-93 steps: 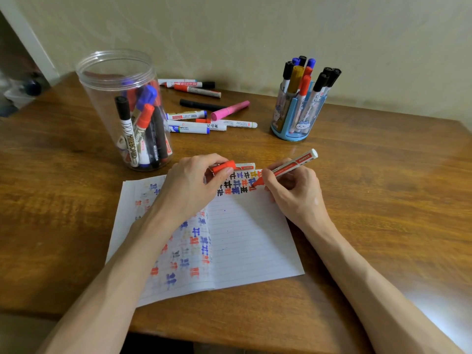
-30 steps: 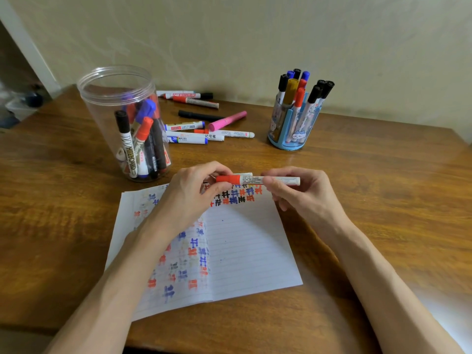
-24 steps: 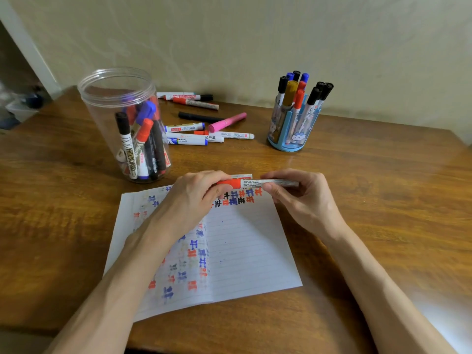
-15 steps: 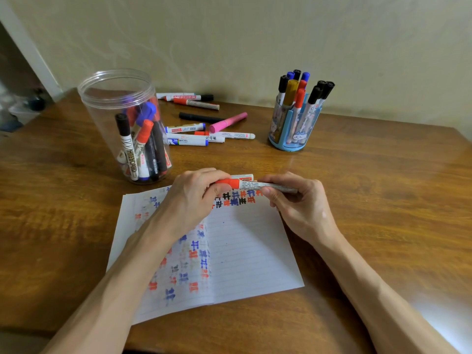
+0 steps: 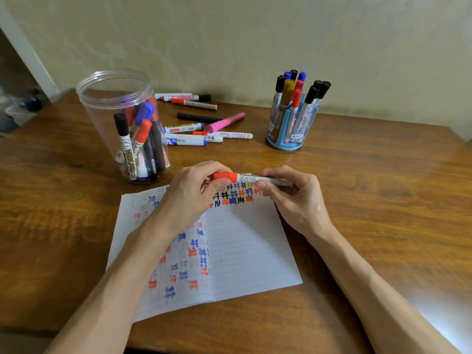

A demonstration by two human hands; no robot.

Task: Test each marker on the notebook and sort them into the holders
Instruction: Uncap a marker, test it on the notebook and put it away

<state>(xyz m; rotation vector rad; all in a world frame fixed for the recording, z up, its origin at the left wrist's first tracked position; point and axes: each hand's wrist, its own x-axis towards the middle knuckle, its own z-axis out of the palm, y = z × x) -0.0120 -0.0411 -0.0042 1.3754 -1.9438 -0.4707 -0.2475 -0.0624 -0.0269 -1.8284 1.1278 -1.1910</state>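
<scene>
Left grip [image 5: 194, 192] and right grip [image 5: 293, 198] pinch one marker's [image 5: 255, 179] ends.

Wooden table [image 5: 383, 190]: brown, heavy grain, glossy finish. Plain off-white wall [image 5: 255, 34] runs along the table's far edge, with faint mottling on the paint. White trim strip [image 5: 28, 60] slants up from beside the table's far-left corner. Past it is a dim opening [image 5: 12, 80] with blurred clutter [image 5: 23, 111], can't identify. Bright glare patch [image 5: 434, 328] on the table's near-right corner. Light is soft and even elsewhere.
</scene>
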